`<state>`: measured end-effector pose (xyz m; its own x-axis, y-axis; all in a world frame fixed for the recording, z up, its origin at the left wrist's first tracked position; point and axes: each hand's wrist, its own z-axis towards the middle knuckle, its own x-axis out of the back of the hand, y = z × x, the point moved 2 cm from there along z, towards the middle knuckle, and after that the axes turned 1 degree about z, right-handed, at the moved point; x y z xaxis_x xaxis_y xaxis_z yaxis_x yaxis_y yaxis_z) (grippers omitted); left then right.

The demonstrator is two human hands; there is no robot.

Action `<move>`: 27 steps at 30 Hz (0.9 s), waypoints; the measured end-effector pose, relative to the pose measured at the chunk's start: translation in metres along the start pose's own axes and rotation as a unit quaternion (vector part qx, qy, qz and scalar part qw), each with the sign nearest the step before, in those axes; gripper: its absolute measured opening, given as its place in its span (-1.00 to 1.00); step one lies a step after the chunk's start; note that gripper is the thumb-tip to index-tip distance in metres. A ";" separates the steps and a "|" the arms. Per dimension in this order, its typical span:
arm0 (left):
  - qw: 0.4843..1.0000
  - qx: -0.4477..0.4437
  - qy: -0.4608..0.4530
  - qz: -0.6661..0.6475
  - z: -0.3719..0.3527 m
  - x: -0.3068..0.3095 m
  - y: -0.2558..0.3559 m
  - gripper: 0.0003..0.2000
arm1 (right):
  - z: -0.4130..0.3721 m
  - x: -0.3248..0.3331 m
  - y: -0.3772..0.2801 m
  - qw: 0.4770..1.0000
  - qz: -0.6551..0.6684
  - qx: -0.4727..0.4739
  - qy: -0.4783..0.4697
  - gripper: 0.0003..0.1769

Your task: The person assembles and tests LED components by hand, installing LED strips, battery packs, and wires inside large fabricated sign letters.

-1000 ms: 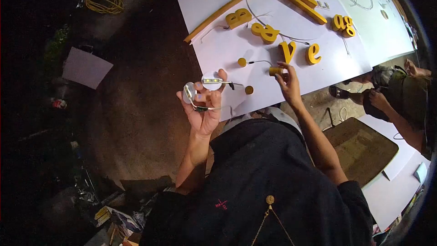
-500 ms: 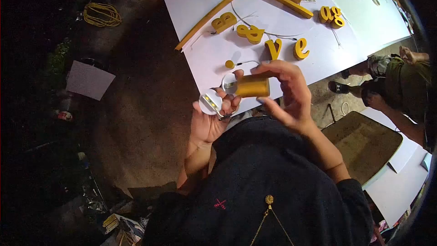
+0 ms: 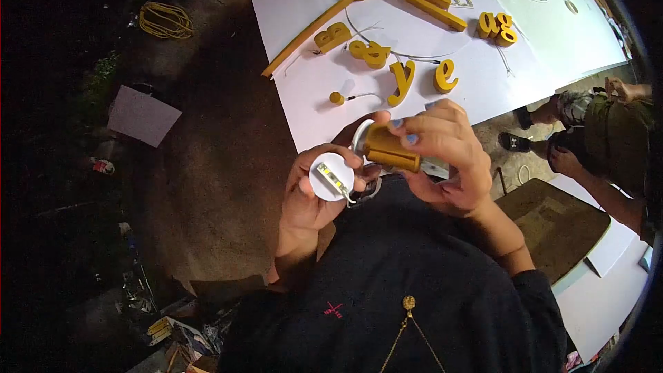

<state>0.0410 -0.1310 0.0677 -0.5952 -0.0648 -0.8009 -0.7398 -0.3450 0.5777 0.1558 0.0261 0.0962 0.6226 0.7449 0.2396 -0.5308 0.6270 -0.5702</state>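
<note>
Pinched in the fingers of my left hand (image 3: 302, 202) is a white round disc (image 3: 322, 185) with a small LED strip (image 3: 331, 175) across its face and a thin white wire at its lower edge. My right hand (image 3: 452, 159) grips a gold-yellow, short tube-like piece (image 3: 387, 144), tilted, with a slot or edge along its side. A white rim (image 3: 360, 135) shows at the tube's left end, close to my left fingertips. Whether the disc and the tube are joined by the wire is hard to make out.
On the white table (image 3: 297, 107) lie gold letters, among them a "y" (image 3: 402, 84), an "e" (image 3: 445, 77) and an ampersand (image 3: 371, 54), with loose wires. At right, another person (image 3: 608, 145) sits beside a brown chair seat (image 3: 549, 224). A yellow cable coil (image 3: 166, 21) lies on the floor.
My right fingers, spread around the gold piece before, have closed on it, and it has tilted down to the right. The disc in my left hand has turned and moved slightly lower.
</note>
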 end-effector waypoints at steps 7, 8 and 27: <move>0.999 -0.015 0.029 0.009 0.007 -0.027 -0.027 -0.33 | -0.010 0.029 -0.014 0.997 -0.062 0.033 0.020 -0.52; 0.999 -0.016 0.027 0.008 0.007 -0.032 -0.029 -0.33 | -0.012 0.032 -0.015 0.996 -0.072 0.040 0.019 -0.54; 0.960 -0.011 0.080 0.266 0.003 -0.083 -0.034 -0.55 | -0.028 0.054 -0.015 0.999 0.053 0.013 0.001 -0.61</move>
<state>0.1145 -0.1109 0.1151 -0.8301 -0.3805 -0.4076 -0.3361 -0.2418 0.9103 0.2136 0.0508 0.0963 0.5636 0.8069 0.1770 -0.6079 0.5502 -0.5725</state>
